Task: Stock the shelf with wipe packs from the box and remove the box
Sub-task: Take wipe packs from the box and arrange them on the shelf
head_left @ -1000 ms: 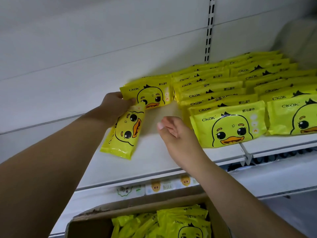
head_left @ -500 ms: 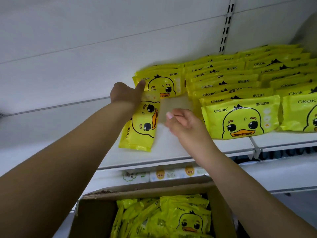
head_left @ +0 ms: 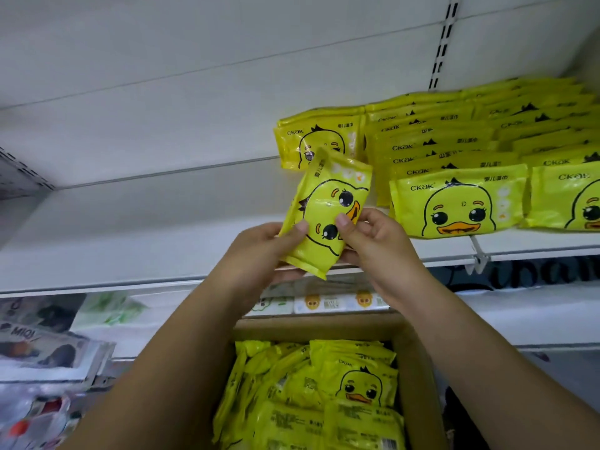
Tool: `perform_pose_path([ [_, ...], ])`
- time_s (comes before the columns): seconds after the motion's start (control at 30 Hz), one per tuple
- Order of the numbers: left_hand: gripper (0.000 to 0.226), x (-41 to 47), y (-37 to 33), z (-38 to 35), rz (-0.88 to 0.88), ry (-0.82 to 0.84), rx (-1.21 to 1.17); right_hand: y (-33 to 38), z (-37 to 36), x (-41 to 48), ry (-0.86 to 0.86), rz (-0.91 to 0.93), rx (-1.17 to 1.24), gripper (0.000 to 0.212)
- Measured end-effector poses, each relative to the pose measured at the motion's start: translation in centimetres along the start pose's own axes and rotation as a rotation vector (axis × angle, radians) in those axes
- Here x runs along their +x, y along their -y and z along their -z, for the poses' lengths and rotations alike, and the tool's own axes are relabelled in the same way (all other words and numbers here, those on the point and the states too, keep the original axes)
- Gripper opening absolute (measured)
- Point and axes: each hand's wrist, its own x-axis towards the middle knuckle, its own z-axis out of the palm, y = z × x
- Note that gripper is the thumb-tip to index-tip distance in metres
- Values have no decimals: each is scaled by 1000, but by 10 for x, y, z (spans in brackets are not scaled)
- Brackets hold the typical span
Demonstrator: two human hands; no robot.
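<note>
White metal is lying bare along the left half of the shelf point(head_left: 146, 228), so plenty of room is waiting to be filled. Just right of that, the left hand point(head_left: 259, 251) is gripping the lower left edge of a yellow wipe pack point(head_left: 328, 209), its fingers point(head_left: 300, 227) clamped on it with the thumb across the front. The pack is hanging in the air in front of the shelf edge, standing on end and tilted, not yet lying on the shelf. The right hand point(head_left: 380, 248) is pinching its right side, thumb pressing on the printed duck face. Below both hands the cardboard box point(head_left: 418, 368) is sitting open and is looking mostly full of packs point(head_left: 324, 384), so I am judging the stocking to be far from finished and the box removal to be some way off. Behind the held pack a short stack point(head_left: 319, 138) is starting a new column, and farther right full rows point(head_left: 454, 196) are already lining the shelf.
</note>
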Motion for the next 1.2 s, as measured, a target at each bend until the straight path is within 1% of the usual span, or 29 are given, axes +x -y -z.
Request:
perform_pose_path([
  [0.13, 21, -19, 20, 0, -95, -105, -1, 5, 1, -1, -5, 13, 96, 36],
  [0.23, 20, -26, 18, 7, -117, -88, 82, 17, 9, -2, -70, 1, 223, 45],
  [0.27, 21, -28, 16, 11, -123, -76, 113, 19, 11, -2, -82, -5, 192, 47],
  [0.3, 22, -28, 13, 16, -138, -72, 146, 20, 14, -2, -77, 0, 117, 45],
  [0.37, 29, -27, 11, 26, -182, -117, 172, 19, 16, -4, -35, 47, -56, 32],
  [0.43, 34, -27, 12, 30, -201, -191, 96, 19, 15, -6, -23, 107, -159, 27],
  [0.5, 39, -29, 15, 29, -190, -207, 33, 20, 13, -8, -29, 141, -187, 23],
  [0.57, 39, -30, 20, 26, -180, -213, -32, 20, 9, -8, -44, 172, -199, 32],
  [0.6, 36, -31, 21, 24, -178, -229, -70, 18, 7, -8, -54, 169, -186, 39],
  [0.63, 34, -31, 22, 22, -177, -255, -108, 17, 5, -8, -69, 150, -150, 41],
  [0.73, 32, -32, 23, 14, -196, -332, -235, 16, -2, -8, -147, 63, 7, 18],
  [0.8, 30, -31, 22, 5, -200, -393, -335, 15, -9, -8, -186, 29, 71, 13],
  [0.87, 31, -30, 20, -1, -189, -446, -376, 14, -12, -8, -212, 7, 105, 9],
  [0.9, 32, -29, 21, -2, -180, -451, -361, 14, -12, -8, -225, -1, 115, 9],
  [0.93, 33, -29, 21, -2, -171, -422, -336, 15, -11, -8, -239, -6, 126, 7],
  [0.97, 34, -29, 21, 0, -156, -363, -300, 16, -8, -8, -252, -15, 144, 14],
  [1.03, 38, -29, 22, 6, -128, -222, -171, 17, 0, -6, -261, -25, 172, 38],
  [1.07, 37, -27, 21, 9, -128, -178, -115, 17, 3, -5, -259, -25, 162, 43],
  [1.1, 33, -25, 19, 12, -137, -161, -82, 17, 6, -5, -245, -24, 135, 40],
  [1.17, 23, -15, 16, 17, -153, -188, -76, 15, 8, -4, -206, 18, 48, 17],
  [1.2, 20, -8, 13, 20, -154, -208, -89, 13, 9, -3, -200, 63, -10, 10],
])
